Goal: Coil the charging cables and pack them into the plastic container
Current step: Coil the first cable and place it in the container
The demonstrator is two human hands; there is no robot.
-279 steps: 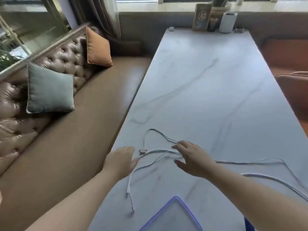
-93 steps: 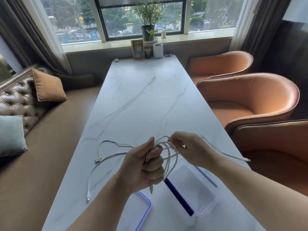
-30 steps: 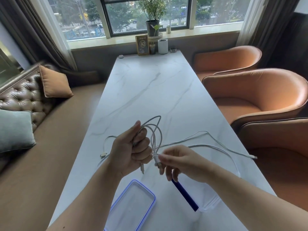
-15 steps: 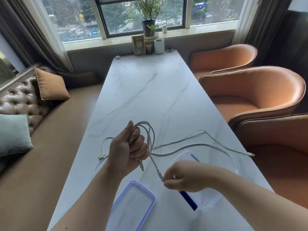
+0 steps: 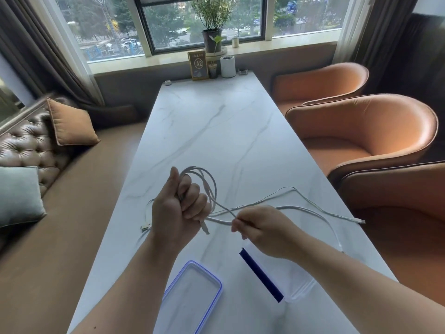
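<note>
Lid: clear rectangular plastic lid with a blue rim (image 5: 192, 297), flat on the white marble worktop (image 5: 216, 131), nearer than the left hand.
Container: clear plastic container with a dark blue edge strip (image 5: 284, 278), under the right forearm, just nearer than the right hand, apart from the lid.
Left hand: left hand (image 5: 178, 208) fisted around a coil of white charging cable (image 5: 204, 182); loops stand above the fist, one plug end hangs below it.
Right hand: right hand (image 5: 262, 227) pinches the same cable's run beside the left hand.
Loose cable: second thin white cable (image 5: 313, 203) trails on the worktop beyond the right hand to the right edge; another white plug (image 5: 145, 227) lies left of the left hand.
Far end: table sign marked A2 (image 5: 198, 65), white cylindrical cup (image 5: 227, 66).
</note>
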